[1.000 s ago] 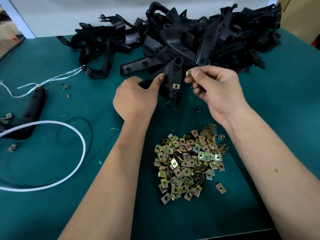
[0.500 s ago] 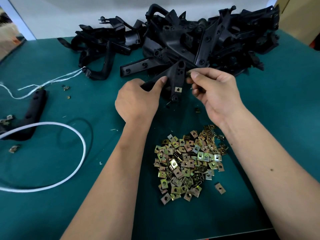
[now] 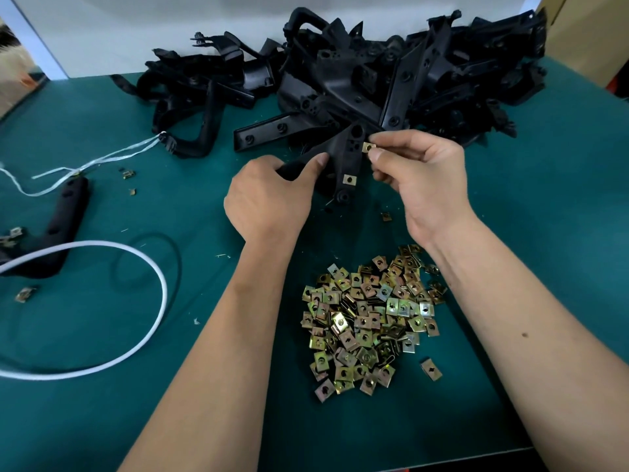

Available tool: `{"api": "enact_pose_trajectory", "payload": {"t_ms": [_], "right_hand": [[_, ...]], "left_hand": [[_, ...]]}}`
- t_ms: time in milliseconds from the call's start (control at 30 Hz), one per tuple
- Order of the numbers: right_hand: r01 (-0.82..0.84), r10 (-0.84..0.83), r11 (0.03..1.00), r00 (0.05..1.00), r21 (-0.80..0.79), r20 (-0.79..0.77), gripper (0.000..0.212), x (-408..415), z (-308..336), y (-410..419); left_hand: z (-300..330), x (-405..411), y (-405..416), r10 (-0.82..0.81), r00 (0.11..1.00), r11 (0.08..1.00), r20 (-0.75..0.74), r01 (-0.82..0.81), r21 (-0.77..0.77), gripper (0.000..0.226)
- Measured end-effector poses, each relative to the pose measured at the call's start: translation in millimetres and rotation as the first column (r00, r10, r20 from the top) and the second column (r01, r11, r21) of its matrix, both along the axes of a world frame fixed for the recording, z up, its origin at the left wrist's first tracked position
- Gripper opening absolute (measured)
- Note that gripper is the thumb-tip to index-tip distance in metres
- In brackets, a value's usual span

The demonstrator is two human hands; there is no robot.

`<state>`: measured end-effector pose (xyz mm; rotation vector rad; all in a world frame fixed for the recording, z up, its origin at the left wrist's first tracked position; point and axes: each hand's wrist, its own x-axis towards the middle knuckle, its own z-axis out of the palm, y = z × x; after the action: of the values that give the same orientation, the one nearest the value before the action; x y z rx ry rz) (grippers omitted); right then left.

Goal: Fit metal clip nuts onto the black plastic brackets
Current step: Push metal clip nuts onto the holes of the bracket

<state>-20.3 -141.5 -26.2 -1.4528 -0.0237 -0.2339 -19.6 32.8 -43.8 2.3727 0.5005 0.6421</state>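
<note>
My left hand (image 3: 269, 199) grips a black plastic bracket (image 3: 343, 158) by its dark handle end, just above the green table. One brass clip nut (image 3: 349, 179) sits on the bracket's lower arm. My right hand (image 3: 422, 178) pinches a second clip nut (image 3: 368, 147) between thumb and forefinger, right at the edge of the bracket's upper end. A heap of loose clip nuts (image 3: 371, 318) lies on the table between my forearms.
A big pile of black brackets (image 3: 391, 73) fills the back of the green table (image 3: 102, 420). At the left lie another bracket (image 3: 58, 229), a white cord loop (image 3: 149, 335), white string (image 3: 95, 161) and stray clip nuts (image 3: 25, 294). The table's front edge is near.
The right hand has brought the pinched clip nut in against the upper end of the bracket. The left hand has kept its hold and tilted the bracket slightly.
</note>
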Motion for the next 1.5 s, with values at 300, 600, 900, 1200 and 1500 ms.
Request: {"api": "enact_pose_trajectory", "payload": {"t_ms": [300,600,900,1200,1500], "right_hand": [[-0.044,0.05,0.995,0.997,0.092,-0.065,0.014,-1.3,2.5,0.4],[-0.054,0.06,0.995,0.996,0.084,-0.072,0.014,-1.4,1.3,0.5],[-0.156,0.155,0.988,0.985,-0.006,-0.075,0.032,-1.6,-0.2,-1.1],[-0.194,0.195,0.981,0.977,0.025,-0.088,0.029,-1.8,-1.5,0.6],[-0.01,0.01,0.999,1.0,0.041,0.014,0.022,-19.5,14.1,2.4]], "left_hand": [[0.4,-0.6,1.0,0.005,1.0,1.0,-0.018,-0.005,0.017,0.068],[1.5,-2.6,-1.0,-0.006,0.999,0.999,-0.033,0.007,0.032,0.066],[5.8,-6.4,3.0,-0.053,0.995,0.997,-0.083,0.058,0.055,0.061],[9.9,-9.5,0.6,-0.001,0.998,0.983,-0.056,0.012,0.186,0.057],[33.7,-21.0,-17.3,0.098,0.989,0.954,0.111,-0.125,0.271,0.061]]}}
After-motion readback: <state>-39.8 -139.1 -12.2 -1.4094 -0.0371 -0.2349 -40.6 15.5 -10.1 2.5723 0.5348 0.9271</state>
